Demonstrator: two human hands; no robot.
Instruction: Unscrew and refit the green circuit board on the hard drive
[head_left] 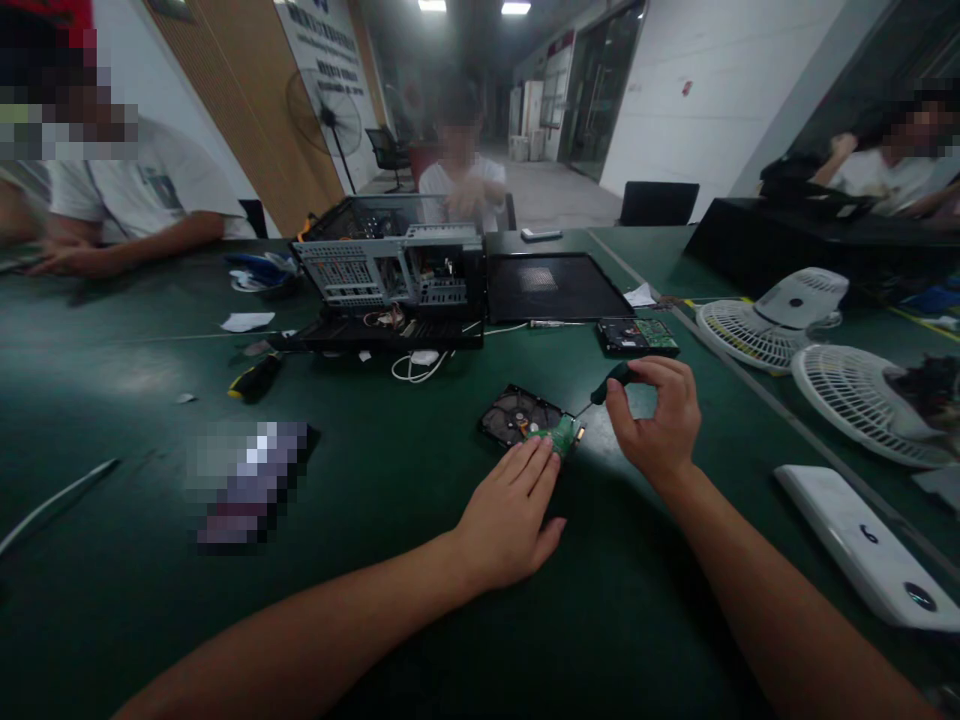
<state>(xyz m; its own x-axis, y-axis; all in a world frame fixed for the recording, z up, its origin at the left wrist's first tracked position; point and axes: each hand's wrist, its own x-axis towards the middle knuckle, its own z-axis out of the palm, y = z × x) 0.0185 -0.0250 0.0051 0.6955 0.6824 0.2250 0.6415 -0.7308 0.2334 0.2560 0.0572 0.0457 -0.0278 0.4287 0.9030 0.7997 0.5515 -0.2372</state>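
In the middle of the green table lies a hard drive [508,413], with a green circuit board [564,432] on its right end. My left hand [512,510] rests flat on the near side of the drive and board, fingers stretched out and thumb apart. My right hand [660,420] grips the dark handle of a small screwdriver [609,383] between thumb and fingers. The screwdriver slants down to the left, its thin shaft reaching the board's right edge. Whether the tip sits in a screw is too small to tell.
An opened computer case [390,275] stands behind, beside a black side panel [559,285]. A second hard drive [637,337] lies right of centre. A yellow-black screwdriver [255,378] and a blurred phone-like object lie left. White fan parts [757,318] and a white power bank [862,540] lie right. People sit around.
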